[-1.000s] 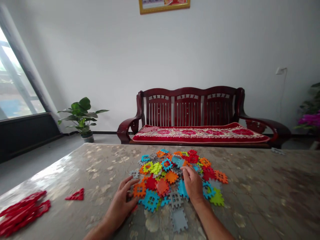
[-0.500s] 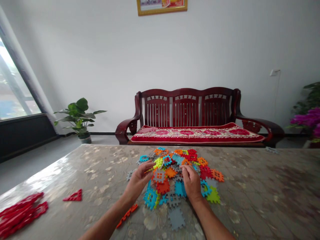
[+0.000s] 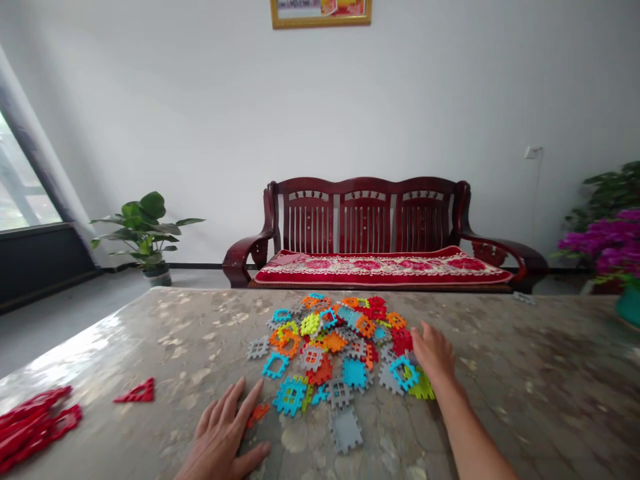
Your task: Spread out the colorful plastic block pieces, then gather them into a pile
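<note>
A pile of flat, notched interlocking plastic tiles in orange, blue, grey, red and lime lies mid-table. My left hand rests low on the tabletop, fingers spread, left of the pile. Its fingertips are by an orange toothed piece, partly covered by the hand. At the pile's right edge is my right hand, fingers loosely extended and apart, beside a red tile. Below it sit a blue frame tile and a lime tile. A plain grey tile lies nearest me.
On the patterned table, red plastic parts are heaped at left, with a red triangular piece beside them. A grey piece lies at the far right edge. Beyond stand a wooden bench, a potted plant and purple flowers.
My left hand has come down from the pile to the tabletop at lower left. My right hand has moved right to the pile's edge, where an orange tile is now out of sight.
</note>
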Tool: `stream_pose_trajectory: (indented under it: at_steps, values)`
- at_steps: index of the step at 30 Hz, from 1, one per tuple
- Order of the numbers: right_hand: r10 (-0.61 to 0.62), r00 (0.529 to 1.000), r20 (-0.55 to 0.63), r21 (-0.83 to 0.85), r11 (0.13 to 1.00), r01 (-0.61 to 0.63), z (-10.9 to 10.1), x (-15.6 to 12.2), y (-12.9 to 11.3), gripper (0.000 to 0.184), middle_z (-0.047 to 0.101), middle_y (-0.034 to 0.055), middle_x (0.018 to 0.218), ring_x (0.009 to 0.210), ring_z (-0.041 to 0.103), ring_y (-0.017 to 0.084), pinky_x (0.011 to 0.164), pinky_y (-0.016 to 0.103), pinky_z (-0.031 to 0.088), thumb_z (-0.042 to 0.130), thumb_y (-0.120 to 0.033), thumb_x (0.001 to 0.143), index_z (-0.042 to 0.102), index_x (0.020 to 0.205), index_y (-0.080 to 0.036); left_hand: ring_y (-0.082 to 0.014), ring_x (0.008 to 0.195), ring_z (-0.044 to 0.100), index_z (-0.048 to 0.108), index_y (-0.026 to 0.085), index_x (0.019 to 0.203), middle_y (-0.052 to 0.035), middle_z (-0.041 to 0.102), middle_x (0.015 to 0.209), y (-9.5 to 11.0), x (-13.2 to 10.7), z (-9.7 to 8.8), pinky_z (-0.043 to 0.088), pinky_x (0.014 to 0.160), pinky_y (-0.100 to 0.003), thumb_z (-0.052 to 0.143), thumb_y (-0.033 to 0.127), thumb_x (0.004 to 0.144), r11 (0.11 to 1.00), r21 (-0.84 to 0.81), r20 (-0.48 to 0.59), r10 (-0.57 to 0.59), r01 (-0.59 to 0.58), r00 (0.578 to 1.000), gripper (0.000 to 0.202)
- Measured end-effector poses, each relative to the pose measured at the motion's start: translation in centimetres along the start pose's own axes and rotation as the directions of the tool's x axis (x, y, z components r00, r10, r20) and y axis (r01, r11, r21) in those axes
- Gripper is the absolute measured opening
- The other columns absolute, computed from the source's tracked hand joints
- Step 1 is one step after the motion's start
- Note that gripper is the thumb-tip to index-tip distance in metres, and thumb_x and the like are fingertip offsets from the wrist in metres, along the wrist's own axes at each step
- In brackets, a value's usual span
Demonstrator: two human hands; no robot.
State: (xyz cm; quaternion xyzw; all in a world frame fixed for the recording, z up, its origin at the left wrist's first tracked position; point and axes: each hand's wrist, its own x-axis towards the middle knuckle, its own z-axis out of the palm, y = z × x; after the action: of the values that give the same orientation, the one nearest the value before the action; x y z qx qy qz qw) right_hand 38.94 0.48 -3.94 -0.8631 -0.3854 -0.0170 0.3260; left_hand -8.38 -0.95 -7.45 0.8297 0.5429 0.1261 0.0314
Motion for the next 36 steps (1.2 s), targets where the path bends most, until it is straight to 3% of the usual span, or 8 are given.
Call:
stream_pose_trajectory:
  at_steps: [3, 9, 11, 14, 18, 21, 29, 36]
  values:
    - [-0.066, 0.995, 0.072, -0.11, 0.991, 0.074, 0.4, -0.6, 0.6, 0.05, 0.066, 0.0189, 0.123, 0.11, 0.061, 0.033, 0.092, 0.047, 0.044, 0.036, -0.041, 0.092, 0.064, 0.124, -0.015, -0.0343, 0.141, 0.038, 0.037, 0.03, 0.151, -0.0134, 0.038, 0.156, 1.2, 2.5, -0.1, 0.032, 0.113, -0.056, 0.053, 0.05, 0.087, 1.0, -0.01, -0.032, 0.001, -0.002, 0.999, 0.069]
    - [-0.189, 0.982, 0.015, -0.245, 0.951, 0.187, 0.1, -2.8, -0.9, 0.043, 0.07, 0.0151, 0.116, 0.099, 0.063, 0.031, 0.085, 0.044, 0.044, 0.037, -0.04, 0.095, 0.069, 0.116, -0.022, -0.0328, 0.144, 0.032, 0.047, 0.027, 0.146, -0.0111, 0.039, 0.156, 4.5, 4.9, -0.4, 0.031, 0.114, -0.057, 0.041, 0.027, 0.093, 0.997, -0.032, -0.211, 0.063, -0.072, 0.975, 0.053]
    - [-0.175, 0.984, 0.034, -0.265, 0.948, 0.178, -0.4, -3.3, -1.6, 0.041, 0.07, 0.0149, 0.114, 0.099, 0.063, 0.031, 0.083, 0.044, 0.045, 0.038, -0.04, 0.095, 0.069, 0.115, -0.022, -0.0315, 0.148, 0.022, 0.04, 0.034, 0.149, -0.0049, 0.031, 0.16, 7.6, 4.5, -1.0, 0.024, 0.117, -0.058, 0.046, 0.025, 0.091, 0.97, -0.05, -0.21, 0.224, -0.239, 0.952, 0.059]
    - [-0.186, 0.98, 0.07, -0.293, 0.935, 0.198, -0.8, -3.7, -2.6, 0.042, 0.07, 0.0167, 0.108, 0.097, 0.063, 0.032, 0.08, 0.043, 0.045, 0.038, -0.041, 0.096, 0.069, 0.113, -0.02, -0.0337, 0.149, 0.018, 0.027, 0.037, 0.154, -0.0031, 0.018, 0.165, 13.6, 4.3, -1.3, 0.029, 0.117, -0.054, 0.064, 0.033, 0.081, 0.879, -0.169, -0.052, 0.444, -0.446, 0.894, 0.081]
    - [-0.21, 0.975, 0.073, -0.312, 0.924, 0.222, -0.6, -4.0, -3.1, 0.043, 0.07, 0.018, 0.103, 0.093, 0.065, 0.03, 0.079, 0.041, 0.045, 0.036, -0.041, 0.096, 0.07, 0.109, -0.019, -0.0389, 0.149, 0.015, 0.022, 0.032, 0.156, -0.011, 0.014, 0.165, 20.9, 6.5, 0.7, 0.023, 0.117, -0.06, 0.074, 0.05, 0.071, 0.859, -0.248, 0.05, 0.474, -0.448, 0.879, 0.102]
    - [-0.234, 0.968, 0.09, -0.319, 0.914, 0.251, -0.4, -4.2, -3.0, 0.042, 0.071, 0.0161, 0.096, 0.089, 0.066, 0.029, 0.077, 0.039, 0.046, 0.036, -0.042, 0.096, 0.073, 0.097, -0.022, -0.0407, 0.147, 0.02, 0.028, 0.024, 0.155, -0.0188, 0.028, 0.159, 24.1, 8.7, 2.6, 0.016, 0.117, -0.065, 0.069, 0.059, 0.074, 0.902, -0.231, 0.098, 0.395, -0.365, 0.914, 0.097]
    - [-0.173, 0.972, 0.159, -0.212, 0.956, 0.204, -0.9, -4.1, -3.1, 0.03, 0.071, 0.0134, 0.094, 0.085, 0.067, 0.026, 0.069, 0.034, 0.044, 0.042, -0.038, 0.09, 0.066, 0.086, -0.022, -0.0363, 0.146, 0.028, 0.033, 0.027, 0.153, -0.0143, 0.039, 0.155, 25.2, 9.8, 3.9, 0.018, 0.117, -0.063, 0.056, 0.059, 0.084, 0.903, -0.211, 0.01, 0.384, -0.374, 0.923, 0.08]
    - [-0.216, 0.948, 0.234, 0.165, 0.97, 0.18, -1.0, -3.3, -2.6, 0.019, 0.071, 0.0019, 0.07, 0.067, 0.065, 0.02, 0.055, 0.026, 0.037, 0.047, -0.038, 0.08, 0.061, 0.077, -0.026, -0.0365, 0.144, 0.031, 0.026, 0.025, 0.155, -0.0164, 0.038, 0.155, 25.4, 9.7, 4.4, 0.02, 0.117, -0.063, 0.055, 0.051, 0.087, 0.901, -0.198, -0.024, 0.39, -0.387, 0.92, 0.078]
